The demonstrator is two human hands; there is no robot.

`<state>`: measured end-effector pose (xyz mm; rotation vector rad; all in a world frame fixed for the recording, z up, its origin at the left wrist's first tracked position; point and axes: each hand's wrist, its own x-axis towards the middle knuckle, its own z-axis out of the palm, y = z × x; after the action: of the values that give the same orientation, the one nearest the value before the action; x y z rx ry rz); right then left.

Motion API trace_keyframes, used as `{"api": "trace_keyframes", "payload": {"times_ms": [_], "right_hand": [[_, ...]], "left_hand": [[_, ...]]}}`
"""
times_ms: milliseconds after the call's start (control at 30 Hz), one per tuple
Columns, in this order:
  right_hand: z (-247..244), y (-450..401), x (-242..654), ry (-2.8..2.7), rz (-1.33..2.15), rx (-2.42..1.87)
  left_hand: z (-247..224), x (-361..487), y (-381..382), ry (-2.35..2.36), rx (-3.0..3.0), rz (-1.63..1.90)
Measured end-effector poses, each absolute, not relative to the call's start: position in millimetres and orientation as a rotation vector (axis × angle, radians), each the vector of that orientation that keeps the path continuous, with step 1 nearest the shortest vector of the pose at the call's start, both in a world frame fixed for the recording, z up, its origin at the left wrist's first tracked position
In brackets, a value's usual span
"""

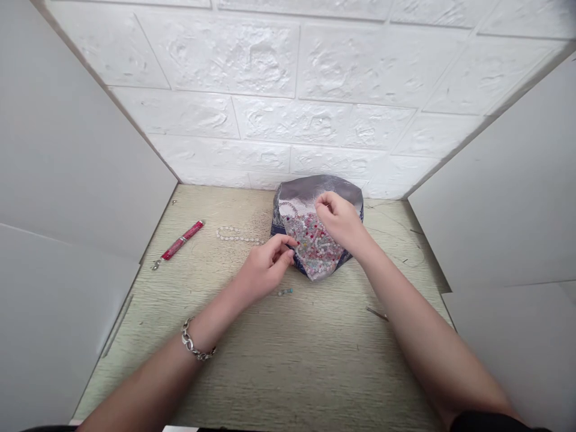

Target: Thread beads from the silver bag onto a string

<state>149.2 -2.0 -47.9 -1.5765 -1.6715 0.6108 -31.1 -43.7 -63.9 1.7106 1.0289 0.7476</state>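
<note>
A pouch (319, 183) with a silvery lining and dark blue outer edges lies spread at the back of the table. Many small beads (315, 240) in red, pink, clear and pale blue are heaped in it. At the pouch's left edge, my left hand (267, 267) has its thumb and index finger curled close together; what they grip is too small to make out. Above the beads, my right hand (337, 219) is closed in a pinch, its contents hidden. A short row of bluish beads (285, 292) lies on the table just below my left hand.
A red pen-like tool (182, 240) with a metal end lies at the left. Between it and the pouch is a looped strand of white beads (236, 234). A thin metal piece (377, 314) lies near my right forearm. White walls enclose the wooden table (288, 372).
</note>
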Motion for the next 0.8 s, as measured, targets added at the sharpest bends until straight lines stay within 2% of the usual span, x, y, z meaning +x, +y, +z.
{"api": "trace_keyframes", "payload": {"times_ms": [133, 267, 467, 667, 800], "right_hand": [[-47.7, -18.2, 153.0, -1.311, 0.947, -1.439], [-49.1, -41.1, 145.8, -1.12, 1.008, -1.322], [-57.6, -80.2, 131.6, -1.142, 1.062, -1.194], [-68.4, -93.9, 121.4, -1.112, 1.252, -1.281], [-68.6, -97.0, 115.7, -0.888, 1.42, -1.163]], "left_hand": [[-57.3, -29.4, -44.5, 0.95, 1.46, 0.784], [-53.6, -29.4, -44.2, 0.881, 1.303, 0.8], [-55.8, -27.8, -45.3, 0.787, 1.104, 0.801], [-61.8, -25.8, -47.2, 0.695, 1.04, 0.849], [-63.7, -25.2, -49.5, 0.643, 1.008, 0.861]]}}
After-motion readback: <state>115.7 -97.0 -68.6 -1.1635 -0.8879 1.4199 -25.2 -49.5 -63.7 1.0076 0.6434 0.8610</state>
